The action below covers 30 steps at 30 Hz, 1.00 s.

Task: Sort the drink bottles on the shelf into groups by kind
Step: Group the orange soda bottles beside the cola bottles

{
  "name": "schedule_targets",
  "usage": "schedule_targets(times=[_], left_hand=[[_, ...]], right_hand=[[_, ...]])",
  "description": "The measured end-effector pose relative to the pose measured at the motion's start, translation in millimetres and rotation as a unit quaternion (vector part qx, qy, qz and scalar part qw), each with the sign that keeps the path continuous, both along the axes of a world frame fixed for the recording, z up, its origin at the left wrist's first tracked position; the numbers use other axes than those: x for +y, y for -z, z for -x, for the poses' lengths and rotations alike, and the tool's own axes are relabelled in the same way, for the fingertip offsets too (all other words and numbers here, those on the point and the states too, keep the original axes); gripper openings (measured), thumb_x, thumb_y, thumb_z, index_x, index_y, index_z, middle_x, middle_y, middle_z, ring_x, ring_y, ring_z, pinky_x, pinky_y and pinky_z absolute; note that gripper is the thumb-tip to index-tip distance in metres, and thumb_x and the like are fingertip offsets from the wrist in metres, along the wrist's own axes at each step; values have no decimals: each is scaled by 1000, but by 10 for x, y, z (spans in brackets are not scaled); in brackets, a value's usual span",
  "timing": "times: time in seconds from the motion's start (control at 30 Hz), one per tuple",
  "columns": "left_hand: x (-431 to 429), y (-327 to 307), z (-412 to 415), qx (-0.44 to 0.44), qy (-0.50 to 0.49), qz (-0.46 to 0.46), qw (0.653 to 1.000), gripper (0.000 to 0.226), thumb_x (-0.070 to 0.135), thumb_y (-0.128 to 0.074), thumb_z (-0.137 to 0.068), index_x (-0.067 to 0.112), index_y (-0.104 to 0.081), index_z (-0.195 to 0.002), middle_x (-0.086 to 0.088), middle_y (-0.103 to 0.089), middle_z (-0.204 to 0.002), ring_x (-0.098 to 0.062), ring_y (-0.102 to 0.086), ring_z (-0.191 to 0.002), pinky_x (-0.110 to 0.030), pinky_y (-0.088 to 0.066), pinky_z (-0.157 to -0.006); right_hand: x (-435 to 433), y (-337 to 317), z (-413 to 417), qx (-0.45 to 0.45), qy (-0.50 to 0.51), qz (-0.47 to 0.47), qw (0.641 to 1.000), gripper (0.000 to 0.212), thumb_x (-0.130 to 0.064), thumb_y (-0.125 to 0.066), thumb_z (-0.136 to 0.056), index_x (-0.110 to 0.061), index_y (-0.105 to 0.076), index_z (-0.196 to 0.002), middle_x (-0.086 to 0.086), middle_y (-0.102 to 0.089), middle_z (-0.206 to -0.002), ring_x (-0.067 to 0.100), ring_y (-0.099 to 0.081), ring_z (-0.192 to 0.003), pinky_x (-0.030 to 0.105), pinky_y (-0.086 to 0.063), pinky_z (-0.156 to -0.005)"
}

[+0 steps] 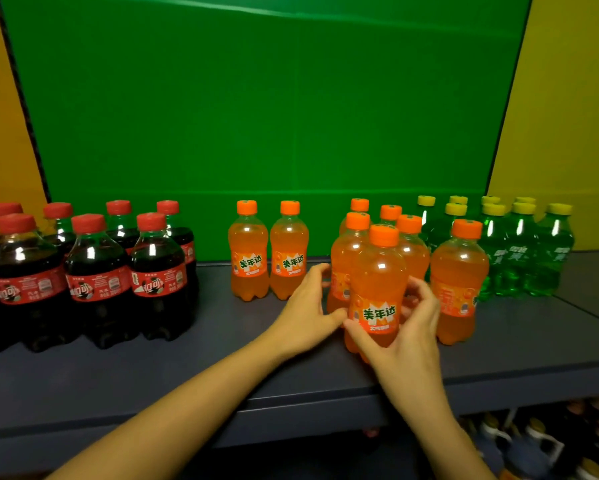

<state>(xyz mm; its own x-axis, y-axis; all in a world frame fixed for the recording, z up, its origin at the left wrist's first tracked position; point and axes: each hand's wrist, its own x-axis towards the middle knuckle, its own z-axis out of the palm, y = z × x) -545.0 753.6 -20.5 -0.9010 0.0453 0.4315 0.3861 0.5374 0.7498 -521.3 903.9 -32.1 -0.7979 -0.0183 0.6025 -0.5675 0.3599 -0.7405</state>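
Gripping orange 美年达 bottles (377, 292) — left hand (306, 306), right hand (408, 341).

8 orange soda bottles (247, 251) in all, placed from the front orange bottle (377, 292): that 1 itself, 4 packed close behind it, 1 just to its right, 2 standing apart to its left. Farther left of it, well apart, 7 cola bottles (97, 265) with red caps in view, plus perhaps 1 more cut off by the frame edge. Behind it and to its right, 8 green soda bottles (519, 251) with yellow caps. 2 hands at it: left hand (308, 306), right hand (407, 337). 1 shelf (187, 368) beneath. Below it to the right, dim containers, too blurred to count.
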Motion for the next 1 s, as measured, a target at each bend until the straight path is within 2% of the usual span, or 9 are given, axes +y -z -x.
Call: schedule_targets(times=[0.1, 0.2, 0.3, 0.4, 0.47, 0.6, 0.73, 0.83, 1.0], left_hand=[[36, -48, 54, -55, 7, -59, 997, 66, 8, -66, -80, 13, -30, -136, -5, -50, -132, -16, -49, -121, -28, -44, -99], [77, -75, 83, -90, 13, -87, 992, 67, 11, -73, -75, 17, -33, -129, 1, -53, -123, -12, -53, -111, -26, -46, -94], [188, -52, 135, -66, -26, -87, 994, 78, 24, -83, -62, 20, -35, -123, 2, -55, -120, -11, -56, -108, -32, -49, -94], [306, -42, 187, -26, -97, -73, 992, 76, 31, -85, -59, 19, -36, -116, -1, -55, -119, -15, -56, -107, -32, -49, -90], [328, -48, 203, -3, -123, -64, 990, 72, 33, -84, -60, 17, -39, -114, -3, -57, -117, -17, -56, -107, -33, -49, -89], [218, -86, 82, 21, -132, -49, 990, 65, 29, -82, -64, 14, -43, -114, -3, -59, -115, -17, -58, -105, -33, -49, -90], [-37, -111, -153, 37, -129, -45, 990, 67, 28, -83, -63, 18, -47, -118, 7, -61, -109, -9, -59, -101, -23, -48, -86], [-280, -127, -300, 34, -141, -51, 988, 65, 30, -84, -60, 22, -49, -114, 11, -62, -103, -7, -61, -97, -18, -49, -81], [-613, -155, -471, 21, -170, -44, 984, 84, 52, -83, -44, 26, -52, -117, 9, -65, -109, -4, -62, -98, -28, -50, -88]], right_hand=[[16, 53, 28, -50, -22, -6, 998, 88, -43, -70, -72, -21, -19, -140, 2, -43, -138, 20, -46, -123, 34, -42, -98], [88, 34, -5, -63, -25, 64, 996, 90, -51, -64, -66, -21, -22, -140, 1, -45, -136, 18, -47, -122, 30, -39, -97], [196, 11, 6, -58, -7, 100, 993, 97, -59, -71, -66, -20, -22, -141, 2, -46, -137, 21, -47, -123, 36, -40, -100], [299, 6, 43, -57, 12, 85, 995, 105, -71, -60, -54, -25, -21, -140, 1, -48, -135, 22, -50, -120, 43, -42, -101], [325, -9, 37, -61, 10, 72, 995, 105, -74, -61, -56, -27, -20, -140, 0, -48, -134, 22, -49, -121, 44, -42, -101], [285, -40, 9, -49, -13, 55, 997, 98, -61, -62, -59, -23, -22, -140, -3, -48, -131, 19, -49, -121, 40, -41, -101], [161, -67, 21, -43, -61, 50, 996, 93, -70, -65, -63, -30, -24, -136, -5, -49, -133, 15, -51, -119, 43, -45, -100], [10, -119, 54, -46, -98, 43, 993, 92, -66, -69, -62, -30, -24, -135, -6, -51, -129, 13, -53, -117, 42, -46, -100], [-332, -221, 169, -47, -149, 7, 988, 80, -44, -74, -71, -25, -26, -133, -2, -51, -131, 15, -51, -119, 40, -44, -102]])
